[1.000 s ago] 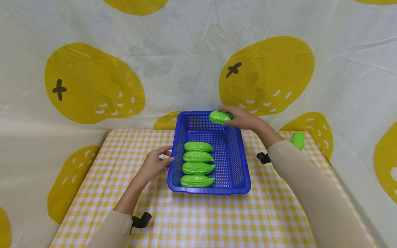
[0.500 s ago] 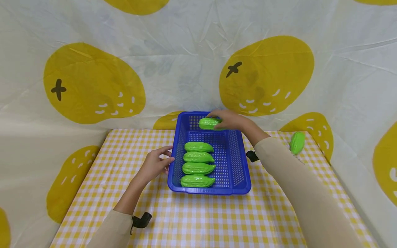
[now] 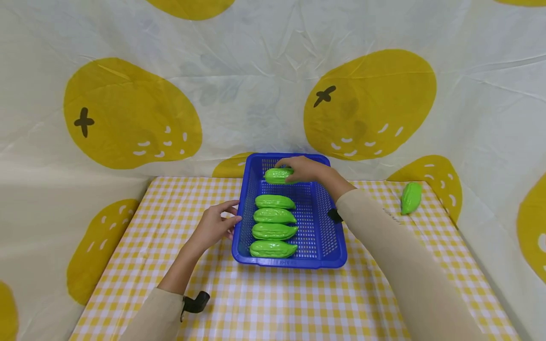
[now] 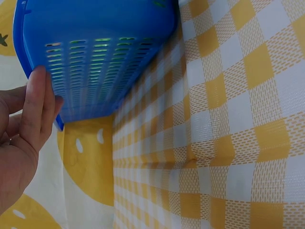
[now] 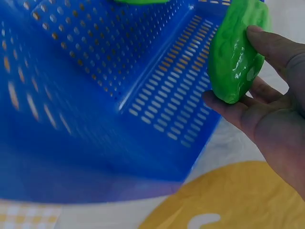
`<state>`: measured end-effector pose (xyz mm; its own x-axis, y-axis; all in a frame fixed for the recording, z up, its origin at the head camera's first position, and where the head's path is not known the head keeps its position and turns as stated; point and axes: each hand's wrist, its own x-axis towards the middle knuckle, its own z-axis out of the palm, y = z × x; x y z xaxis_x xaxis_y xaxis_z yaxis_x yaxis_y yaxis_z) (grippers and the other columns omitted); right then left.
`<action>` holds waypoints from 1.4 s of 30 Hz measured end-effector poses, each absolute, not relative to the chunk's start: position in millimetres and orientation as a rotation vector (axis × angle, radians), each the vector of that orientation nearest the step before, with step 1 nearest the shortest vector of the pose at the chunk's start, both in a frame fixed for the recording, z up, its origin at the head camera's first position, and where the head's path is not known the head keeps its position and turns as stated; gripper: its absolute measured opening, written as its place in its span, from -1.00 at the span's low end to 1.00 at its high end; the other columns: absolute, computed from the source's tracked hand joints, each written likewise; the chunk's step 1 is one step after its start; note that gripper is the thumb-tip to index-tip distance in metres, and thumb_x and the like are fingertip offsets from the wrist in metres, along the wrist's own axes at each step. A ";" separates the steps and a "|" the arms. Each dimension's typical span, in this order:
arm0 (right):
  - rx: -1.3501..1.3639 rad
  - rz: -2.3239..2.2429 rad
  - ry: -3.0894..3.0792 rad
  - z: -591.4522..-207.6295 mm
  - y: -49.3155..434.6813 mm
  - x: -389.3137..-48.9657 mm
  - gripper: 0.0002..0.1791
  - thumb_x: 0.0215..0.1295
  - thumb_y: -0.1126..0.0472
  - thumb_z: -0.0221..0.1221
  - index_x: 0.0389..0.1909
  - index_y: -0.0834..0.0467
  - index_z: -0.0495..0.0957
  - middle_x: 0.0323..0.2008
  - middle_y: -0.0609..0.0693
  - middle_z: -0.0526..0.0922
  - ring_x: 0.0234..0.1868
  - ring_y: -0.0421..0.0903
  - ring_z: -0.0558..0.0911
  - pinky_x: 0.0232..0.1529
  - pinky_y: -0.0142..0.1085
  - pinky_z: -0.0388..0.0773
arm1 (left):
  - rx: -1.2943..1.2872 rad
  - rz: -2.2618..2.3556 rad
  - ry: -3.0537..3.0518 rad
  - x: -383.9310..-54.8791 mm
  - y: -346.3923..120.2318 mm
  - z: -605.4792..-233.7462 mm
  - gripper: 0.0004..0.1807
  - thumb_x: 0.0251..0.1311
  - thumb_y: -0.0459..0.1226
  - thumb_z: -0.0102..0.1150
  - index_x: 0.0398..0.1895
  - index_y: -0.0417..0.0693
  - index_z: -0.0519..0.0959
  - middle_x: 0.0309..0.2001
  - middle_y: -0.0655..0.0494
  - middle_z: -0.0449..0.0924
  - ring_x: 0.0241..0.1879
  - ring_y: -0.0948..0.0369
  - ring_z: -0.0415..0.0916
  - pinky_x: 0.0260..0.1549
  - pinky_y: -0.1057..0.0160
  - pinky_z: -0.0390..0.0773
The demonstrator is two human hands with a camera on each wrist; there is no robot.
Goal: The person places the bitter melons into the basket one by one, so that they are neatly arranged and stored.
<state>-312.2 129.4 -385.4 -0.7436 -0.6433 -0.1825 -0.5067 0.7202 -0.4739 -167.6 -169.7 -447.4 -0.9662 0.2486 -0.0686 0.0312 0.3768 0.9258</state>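
Observation:
A blue perforated basket (image 3: 317,259) stands on the table with several glossy green bitter melons (image 3: 275,231) lying in a column along its left side. My right hand (image 3: 304,169) holds another bitter melon (image 5: 237,52) between thumb and fingers over the basket's far end. In the right wrist view it is apart from the mesh floor, near the end wall. My left hand (image 3: 213,223) is at the basket's left rim, its fairly straight fingers (image 4: 35,95) touching the rim from outside.
One more bitter melon (image 3: 411,199) lies on the table's far right. A yellow-and-white checked cloth (image 3: 256,303) covers the table. Behind it hangs a pale curtain (image 3: 256,104) with large yellow fruit prints, close to the basket's far end.
My right hand has carried the bitter melon left and lower into the far end of the basket. The left hand stays at the rim, and the basket has not moved.

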 end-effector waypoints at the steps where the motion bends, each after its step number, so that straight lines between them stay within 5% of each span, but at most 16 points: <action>1: -0.894 -0.569 2.590 -387.5 128.2 -312.6 -0.44 0.44 0.25 0.28 0.42 0.10 0.45 0.35 0.17 0.52 0.35 0.18 0.50 0.33 0.05 0.57 | 0.253 1.632 2.437 -167.6 -169.4 -447.5 -0.44 0.40 -0.41 0.25 0.45 -0.22 0.43 0.05 -0.31 0.58 -0.54 0.20 0.63 -0.47 -0.20 0.78; 32: -0.845 -0.457 2.636 -431.4 104.2 -310.3 -0.44 0.38 0.37 0.19 0.40 0.27 0.44 0.31 0.25 0.55 0.37 0.20 0.49 0.45 0.02 0.47 | 0.255 1.612 2.453 -168.1 -169.9 -447.6 -0.45 0.40 -0.41 0.24 0.45 -0.22 0.43 0.06 -0.31 0.58 -0.54 0.21 0.64 -0.48 -0.14 0.80; 42: -0.773 -0.520 2.614 -442.3 105.3 -307.7 -0.48 0.49 0.31 0.10 0.44 0.21 0.39 0.34 0.23 0.52 0.38 0.19 0.48 0.40 0.03 0.51 | 0.250 1.617 2.443 -167.5 -168.5 -446.2 -0.44 0.40 -0.41 0.25 0.45 -0.21 0.43 0.06 -0.29 0.59 -0.54 0.19 0.64 -0.42 -0.25 0.77</action>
<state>-307.7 105.3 -442.3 -0.7833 -0.5747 -0.2369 -0.4402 0.7819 -0.4414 -167.5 -168.5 -446.2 -0.9654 0.2501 -0.0740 0.0296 0.3870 0.9216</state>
